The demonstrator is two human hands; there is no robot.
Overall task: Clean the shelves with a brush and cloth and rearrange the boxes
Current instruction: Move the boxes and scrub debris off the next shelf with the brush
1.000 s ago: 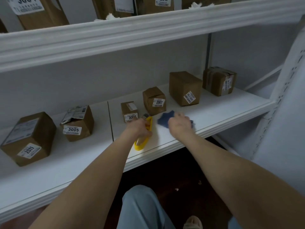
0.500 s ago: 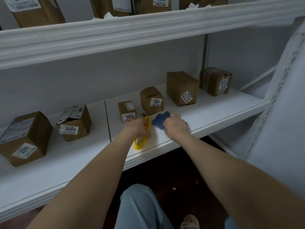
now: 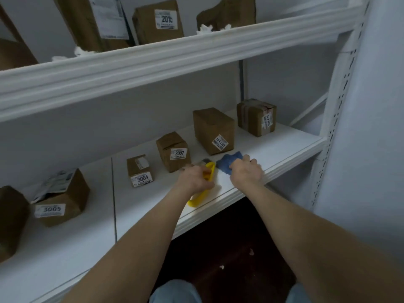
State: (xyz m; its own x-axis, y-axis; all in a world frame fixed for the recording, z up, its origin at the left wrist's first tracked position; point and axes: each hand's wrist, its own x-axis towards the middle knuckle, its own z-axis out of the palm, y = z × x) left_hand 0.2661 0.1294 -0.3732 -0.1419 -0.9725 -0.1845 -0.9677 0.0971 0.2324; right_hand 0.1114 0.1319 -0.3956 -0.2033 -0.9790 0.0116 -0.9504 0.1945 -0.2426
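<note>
White laminate formed the lower shelf [image 3: 282,145], a smooth flat board with a moulded front lip and a thin seam dividing its two panels. We gripped the brush [image 3: 197,200] in our left hand [image 3: 194,179], fingers curled round its glossy yellow plastic handle. The handle lay tilted on the board near the front lip. Its bristle end showed only as a grey blur beyond the knuckles. Our right hand [image 3: 246,172] was closed on the cloth [image 3: 228,164], a soft, crumpled blue bundle that rested on the shelf just beside the brush head.

Five brown cardboard boxes stood behind the tools:
- box 3004 [image 3: 140,170], small and cubic;
- box 2007 [image 3: 172,150], creased at the top;
- a taller box [image 3: 214,130], whose slanted label ended in 3205;
- a tape-wrapped box [image 3: 256,117], its label too small to read;
- box 3005 [image 3: 63,200], bearing a torn, wrinkled paper label on top.

The frame cut off a further box [image 3: 11,219] at the left edge. On the upper shelf [image 3: 153,68], more boxes [image 3: 159,20] were cropped at the top and one number was partly unreadable. A perforated white upright [image 3: 341,106] rose at the right. The dark floor [image 3: 229,248] below carried pale specks.
</note>
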